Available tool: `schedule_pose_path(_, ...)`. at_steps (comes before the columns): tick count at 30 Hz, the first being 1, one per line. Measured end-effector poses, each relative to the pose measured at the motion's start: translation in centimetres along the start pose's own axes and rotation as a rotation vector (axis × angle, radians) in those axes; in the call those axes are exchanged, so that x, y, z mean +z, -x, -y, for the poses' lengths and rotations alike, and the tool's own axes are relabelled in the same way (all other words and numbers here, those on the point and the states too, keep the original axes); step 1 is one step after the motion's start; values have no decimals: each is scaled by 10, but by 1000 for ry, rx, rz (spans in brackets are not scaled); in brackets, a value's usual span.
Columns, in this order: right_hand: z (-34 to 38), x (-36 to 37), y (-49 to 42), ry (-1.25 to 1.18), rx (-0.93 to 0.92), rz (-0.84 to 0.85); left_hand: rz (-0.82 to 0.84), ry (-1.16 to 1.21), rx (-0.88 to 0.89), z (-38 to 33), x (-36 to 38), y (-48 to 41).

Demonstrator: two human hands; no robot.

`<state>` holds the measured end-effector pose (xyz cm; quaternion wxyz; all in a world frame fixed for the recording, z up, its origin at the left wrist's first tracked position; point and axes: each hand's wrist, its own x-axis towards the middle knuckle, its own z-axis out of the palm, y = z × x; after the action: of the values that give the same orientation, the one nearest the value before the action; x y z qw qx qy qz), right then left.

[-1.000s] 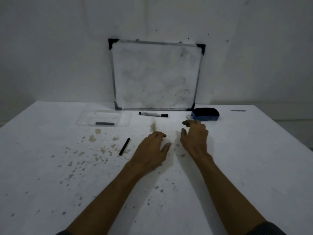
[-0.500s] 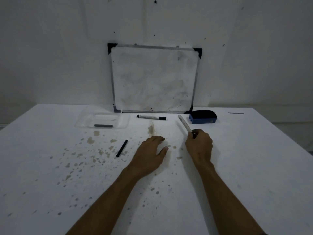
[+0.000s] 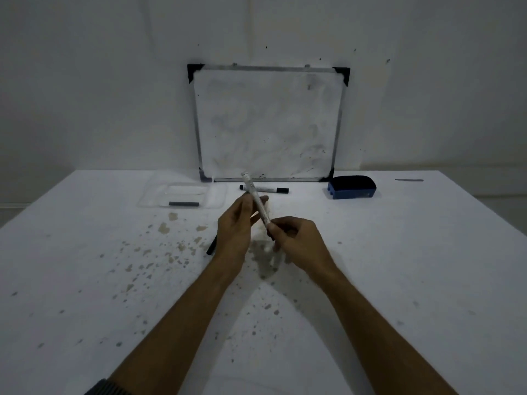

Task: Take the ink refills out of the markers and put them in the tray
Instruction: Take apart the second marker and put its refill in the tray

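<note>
Holding the marker above the worktop, we pinch its near dark end with our right hand; our left hand grips mid-barrel, its long axis pointing away toward the tray.

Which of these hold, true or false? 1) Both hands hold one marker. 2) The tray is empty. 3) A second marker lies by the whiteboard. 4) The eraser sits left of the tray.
1) True: the right hand pinches the near end of the marker and the left hand holds its middle.
2) False: the tray holds one dark ink refill.
3) True: a second marker lies below the whiteboard.
4) False: the eraser sits far right of it.
</note>
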<state>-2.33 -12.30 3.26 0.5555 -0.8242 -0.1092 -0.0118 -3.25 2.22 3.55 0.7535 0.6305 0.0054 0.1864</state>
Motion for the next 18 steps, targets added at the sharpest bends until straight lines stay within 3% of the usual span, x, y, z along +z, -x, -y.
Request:
schedule_pose_path(4, -5, -7, 1, 82, -61, 87, -36, -159, 37, -6, -13, -3)
schedule_pose_path(7, -3, -15, -1, -22, -60, -22, 178, -157, -79, -10, -22, 3)
schedule_pose_path(10, -1, -20, -7, -74, -43, -101, 353, -358, -101, 0, -25, 15)
schedule_pose_path(15, -6, -20, -10, -67, -49, -56, 344, -565, 78, 15, -21, 20)
schedule_pose_path(18, -7, -23, -10, 12, -44, -70, 319, -777, 335, 15, -23, 23)
